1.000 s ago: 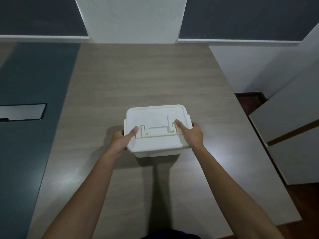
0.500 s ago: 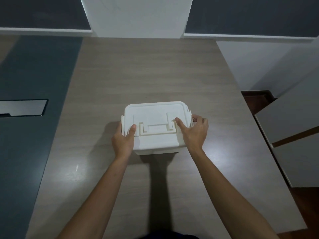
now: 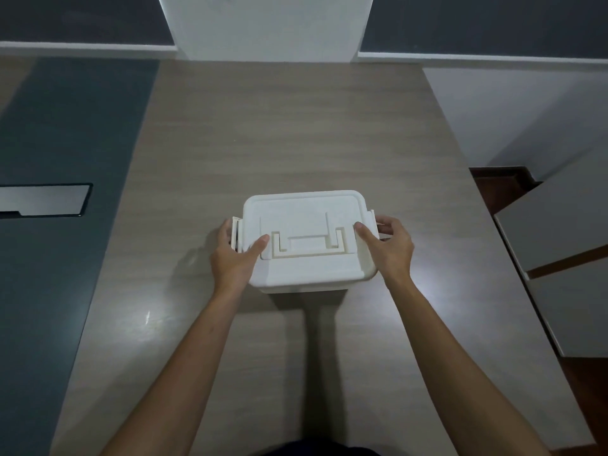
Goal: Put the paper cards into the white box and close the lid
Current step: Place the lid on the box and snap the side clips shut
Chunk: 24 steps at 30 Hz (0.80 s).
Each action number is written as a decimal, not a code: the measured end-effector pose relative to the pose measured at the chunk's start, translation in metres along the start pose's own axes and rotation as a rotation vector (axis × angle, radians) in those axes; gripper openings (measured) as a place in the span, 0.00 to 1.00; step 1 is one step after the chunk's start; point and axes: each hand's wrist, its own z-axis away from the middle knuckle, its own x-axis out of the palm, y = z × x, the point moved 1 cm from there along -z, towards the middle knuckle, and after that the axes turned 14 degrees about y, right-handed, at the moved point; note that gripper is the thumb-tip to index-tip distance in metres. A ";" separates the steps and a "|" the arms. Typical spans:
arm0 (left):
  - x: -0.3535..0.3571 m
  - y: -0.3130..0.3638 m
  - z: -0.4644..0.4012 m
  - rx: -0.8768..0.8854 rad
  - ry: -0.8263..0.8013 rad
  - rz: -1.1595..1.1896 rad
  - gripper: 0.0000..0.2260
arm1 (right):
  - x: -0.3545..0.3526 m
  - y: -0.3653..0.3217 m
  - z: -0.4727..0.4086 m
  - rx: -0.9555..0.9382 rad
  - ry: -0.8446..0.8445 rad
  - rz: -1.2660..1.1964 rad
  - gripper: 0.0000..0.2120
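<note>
The white box (image 3: 306,268) stands in the middle of the wooden table (image 3: 296,133) with its lid (image 3: 301,212) on top and a flat handle folded down. My left hand (image 3: 233,255) grips the box's left side, thumb on the lid, fingers around the left side clip. My right hand (image 3: 386,248) holds the right side, thumb on the lid, fingers curled at the right clip. No paper cards are in sight; the inside of the box is hidden.
A dark grey surface (image 3: 65,159) with a rectangular cut-out (image 3: 42,199) lies to the left of the table. White cabinet panels (image 3: 566,258) stand to the right, past the table's edge. A white pillar (image 3: 263,28) rises behind the table.
Both hands have shifted from the front corners toward the box's sides, fingers now wrapping around the side clips. The view has tilted slightly; the box stays in place.
</note>
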 end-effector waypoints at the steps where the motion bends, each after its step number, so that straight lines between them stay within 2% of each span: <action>1: 0.001 -0.001 -0.002 0.000 -0.025 -0.008 0.38 | -0.002 0.001 -0.003 0.017 -0.022 -0.013 0.23; 3: 0.003 -0.001 -0.003 -0.010 -0.047 -0.005 0.40 | -0.003 0.004 -0.006 0.032 -0.058 -0.031 0.21; 6: 0.003 -0.001 -0.003 -0.010 -0.031 -0.003 0.38 | -0.004 0.004 -0.005 0.024 -0.079 -0.042 0.18; 8: 0.004 -0.001 -0.002 -0.030 -0.017 0.029 0.31 | -0.003 0.005 -0.006 0.064 -0.091 -0.081 0.16; 10: 0.004 -0.001 -0.002 -0.094 -0.004 0.079 0.24 | -0.001 0.006 -0.008 0.188 -0.119 -0.161 0.14; 15: 0.002 -0.001 -0.002 -0.144 -0.025 0.121 0.19 | -0.003 0.008 -0.012 0.340 -0.173 -0.283 0.11; 21: 0.002 0.000 -0.002 -0.160 -0.058 0.155 0.20 | -0.008 0.013 -0.021 0.467 -0.192 -0.348 0.11; 24: 0.005 -0.002 0.000 -0.161 -0.042 0.148 0.22 | -0.005 0.013 -0.021 0.423 -0.133 -0.292 0.08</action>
